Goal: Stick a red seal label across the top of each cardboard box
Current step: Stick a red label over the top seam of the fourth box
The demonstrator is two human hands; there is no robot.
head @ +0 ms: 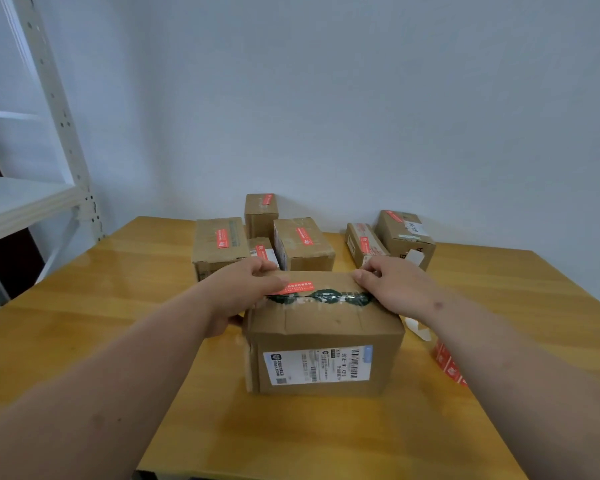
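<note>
White metal shelving (45,140) at far left, beside the glossy yellow wooden table (118,306). Left hand (243,289) curled over the top left edge of the big brown cardboard box (326,341), thumb pinning a red seal label with white print (293,287) flat near the taped seam. Green-printed tape along that seam; white shipping label on the front face. Right hand (392,285) gripping the top right far corner, fingers bent. Behind, six smaller cardboard boxes (302,242) already wearing red labels. Far right, red label strip (447,365) on the table.
</note>
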